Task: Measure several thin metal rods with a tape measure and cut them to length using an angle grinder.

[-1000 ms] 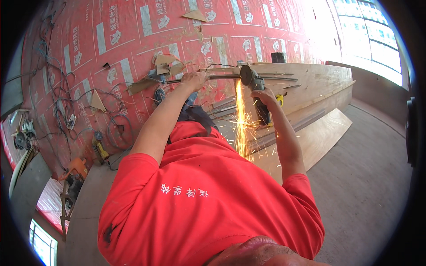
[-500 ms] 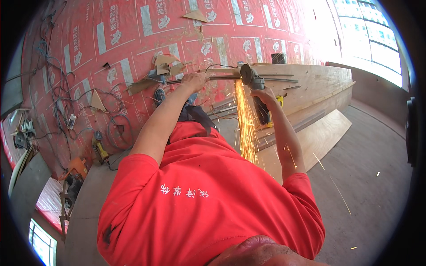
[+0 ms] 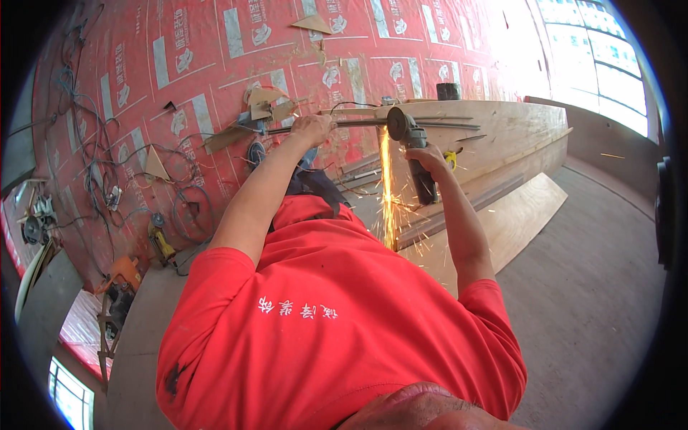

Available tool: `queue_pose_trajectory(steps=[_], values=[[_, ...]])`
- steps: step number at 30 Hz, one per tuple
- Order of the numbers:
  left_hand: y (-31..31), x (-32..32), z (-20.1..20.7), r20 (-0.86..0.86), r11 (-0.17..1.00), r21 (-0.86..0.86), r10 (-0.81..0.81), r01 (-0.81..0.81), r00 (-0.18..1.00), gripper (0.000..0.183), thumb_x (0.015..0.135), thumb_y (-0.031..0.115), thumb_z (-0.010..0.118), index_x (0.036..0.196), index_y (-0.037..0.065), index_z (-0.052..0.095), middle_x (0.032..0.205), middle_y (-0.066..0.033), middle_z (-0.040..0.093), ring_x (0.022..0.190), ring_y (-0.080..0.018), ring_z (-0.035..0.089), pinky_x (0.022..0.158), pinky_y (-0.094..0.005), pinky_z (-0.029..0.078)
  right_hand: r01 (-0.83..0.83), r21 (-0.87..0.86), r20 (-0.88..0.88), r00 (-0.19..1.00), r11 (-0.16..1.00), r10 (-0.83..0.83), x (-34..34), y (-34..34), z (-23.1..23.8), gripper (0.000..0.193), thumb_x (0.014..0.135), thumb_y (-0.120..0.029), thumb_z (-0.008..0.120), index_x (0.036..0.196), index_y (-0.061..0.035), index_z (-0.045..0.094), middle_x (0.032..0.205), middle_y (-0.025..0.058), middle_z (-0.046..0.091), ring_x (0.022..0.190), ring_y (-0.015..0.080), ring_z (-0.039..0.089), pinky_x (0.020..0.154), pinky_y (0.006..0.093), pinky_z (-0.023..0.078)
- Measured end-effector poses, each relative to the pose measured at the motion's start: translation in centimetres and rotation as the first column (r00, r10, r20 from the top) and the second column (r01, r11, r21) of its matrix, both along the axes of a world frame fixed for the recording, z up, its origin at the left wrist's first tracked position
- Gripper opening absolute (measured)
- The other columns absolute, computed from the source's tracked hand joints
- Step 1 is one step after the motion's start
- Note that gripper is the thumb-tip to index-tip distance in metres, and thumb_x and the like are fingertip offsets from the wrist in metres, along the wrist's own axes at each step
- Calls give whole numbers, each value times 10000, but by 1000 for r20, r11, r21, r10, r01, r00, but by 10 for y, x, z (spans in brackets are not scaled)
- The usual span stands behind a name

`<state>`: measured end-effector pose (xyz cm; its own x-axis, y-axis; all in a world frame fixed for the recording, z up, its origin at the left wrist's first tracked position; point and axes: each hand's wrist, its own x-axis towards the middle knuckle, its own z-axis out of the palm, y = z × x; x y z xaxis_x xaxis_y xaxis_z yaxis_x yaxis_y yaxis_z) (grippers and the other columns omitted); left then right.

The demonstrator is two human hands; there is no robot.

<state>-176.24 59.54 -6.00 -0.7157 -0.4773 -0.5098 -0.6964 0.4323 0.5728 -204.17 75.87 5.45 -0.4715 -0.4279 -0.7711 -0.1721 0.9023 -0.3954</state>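
Note:
My right hand (image 3: 428,158) is wrapped around the dark body of an angle grinder (image 3: 423,183). Its disc (image 3: 396,123) meets long thin dark metal bars (image 3: 358,123), and a stream of orange sparks (image 3: 388,190) falls from there toward me. My left hand (image 3: 313,131) is closed on the same bars, left of the disc, pressing them from above. The bars run left to right across the near end of a wooden board (image 3: 516,118). How many bars lie under my left hand is hidden.
Loose cables (image 3: 89,154) tangle over the red floor sheeting (image 3: 215,43) at left. A yellow power tool (image 3: 161,240) and an orange tool (image 3: 124,272) lie nearby. Another plank (image 3: 527,208) rests at right, and a black cylinder (image 3: 448,91) stands beyond the bars.
The spark stream has become narrower and steeper. The grinder tilts slightly differently, its body a little more upright. My left hand stays in place on the bars.

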Motion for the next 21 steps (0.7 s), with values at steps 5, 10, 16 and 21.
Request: queue_pose_trajectory(steps=[5,10,16,21], values=[[1,0,0,-17,1000,0,2,-2,1000,453,974,460,424,1121,66,593,1100,-191,656,1044,-363,622,865,-483,478,-46,-23,-50,998,999,45,-4,-1,-8,349,590,-228,765,849,-14,670,698,53,611,600,166,567,553,331,449],[1,0,-2,-21,1000,-6,9,-9,1000,444,977,454,420,1109,65,588,1085,-195,657,1038,-369,621,856,-491,473,-11,-57,-54,999,998,8,-1,-5,-8,330,594,-224,761,830,-12,673,715,63,624,624,163,581,580,337,472],[1,0,-4,-32,1000,-14,4,-5,999,440,980,451,416,1115,68,584,1088,-198,654,1040,-375,617,859,-496,466,-61,44,-125,990,997,66,-1,-5,-5,394,613,-261,775,904,-7,698,776,60,655,651,155,594,618,311,473],[0,-1,-5,-12,1000,-5,-4,4,1000,441,980,454,415,1133,74,577,1100,-193,653,1046,-369,616,864,-489,469,-96,2,-109,989,995,96,1,-2,-2,399,615,-259,776,914,-5,699,763,63,653,651,158,595,609,311,471]])
